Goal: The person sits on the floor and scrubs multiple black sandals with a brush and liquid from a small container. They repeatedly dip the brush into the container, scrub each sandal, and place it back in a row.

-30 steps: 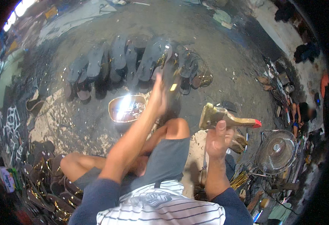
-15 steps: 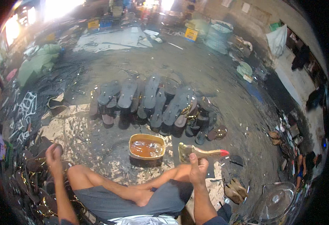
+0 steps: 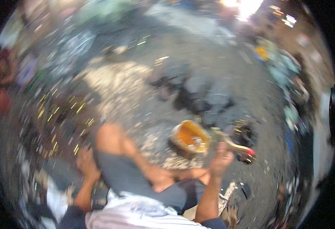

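Observation:
My right hand (image 3: 221, 159) is closed round a flat paintbrush (image 3: 234, 145), its red-tipped handle pointing right and its bristle end toward the tub. Just left of the brush stands a yellow tub (image 3: 174, 140) with amber-brown liquid in it. My left hand (image 3: 86, 164) is low at the left, beside my knee and near a blurred pile of dark footwear with gold-coloured bits (image 3: 62, 120). Motion smears its fingers, and I cannot make out anything in them. Beyond the tub lie dark shoe soles (image 3: 203, 87) in a blurred cluster.
A pale, flaking sheet (image 3: 119, 82) covers the floor beyond my knee. My bent legs (image 3: 116, 162) lie between both hands. Pale bags and a yellow box (image 3: 262, 53) stand at the far right near the wall. Loose scraps are scattered along the right side.
The whole view has swung left and blurred, so the tub and soles appear farther right. My left hand is now lower, close beside my knee. The brush stays in my right hand.

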`<state>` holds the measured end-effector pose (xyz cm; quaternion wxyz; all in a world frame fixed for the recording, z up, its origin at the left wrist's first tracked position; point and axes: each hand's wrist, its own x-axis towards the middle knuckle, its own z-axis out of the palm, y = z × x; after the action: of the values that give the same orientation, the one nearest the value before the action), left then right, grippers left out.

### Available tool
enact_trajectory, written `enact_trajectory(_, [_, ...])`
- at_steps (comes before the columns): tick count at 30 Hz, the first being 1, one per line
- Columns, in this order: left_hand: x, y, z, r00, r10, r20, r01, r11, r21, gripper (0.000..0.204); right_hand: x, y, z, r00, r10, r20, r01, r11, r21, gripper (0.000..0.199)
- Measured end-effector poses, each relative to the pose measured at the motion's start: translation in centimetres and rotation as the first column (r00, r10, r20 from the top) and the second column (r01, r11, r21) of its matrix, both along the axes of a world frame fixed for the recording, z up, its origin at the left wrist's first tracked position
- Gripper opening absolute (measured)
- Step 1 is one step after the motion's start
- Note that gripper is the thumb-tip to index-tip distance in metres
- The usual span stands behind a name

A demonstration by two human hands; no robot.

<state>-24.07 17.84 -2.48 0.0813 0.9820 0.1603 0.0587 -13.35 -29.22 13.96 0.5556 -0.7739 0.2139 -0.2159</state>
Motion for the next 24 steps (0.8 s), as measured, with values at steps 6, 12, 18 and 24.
enact_trajectory(6, [1.9,7.7,2.2,0.965,-0.245,-0.097,0.231,0.963,-0.135,0.104,-0.9,-1.3,-1.2,0.995,-0.099,0.027,0.095,0.986,0.137,0.036])
enact_trajectory(12, [6.1,10.9,9.1,0.996,0.084,-0.004,-0.084,0.992,-0.09,0.07,-1.1,-0.7,0.3,0.995,-0.096,0.016,0.095,0.994,0.051,0.041])
enact_trajectory(18, [6.5,3.3,16.2,0.992,-0.017,0.123,0.101,0.692,-0.715,0.056,3.5,-1.3,-6.3,0.915,0.177,-0.362,-0.279,0.927,-0.252,0.044])
enact_trajectory(24, [4.0,-0.7,13.4,0.938,-0.345,-0.021,0.286,0.809,-0.513,0.066,7.2,-2.6,-14.2,0.908,0.232,-0.349,-0.412,0.64,-0.648,0.037])
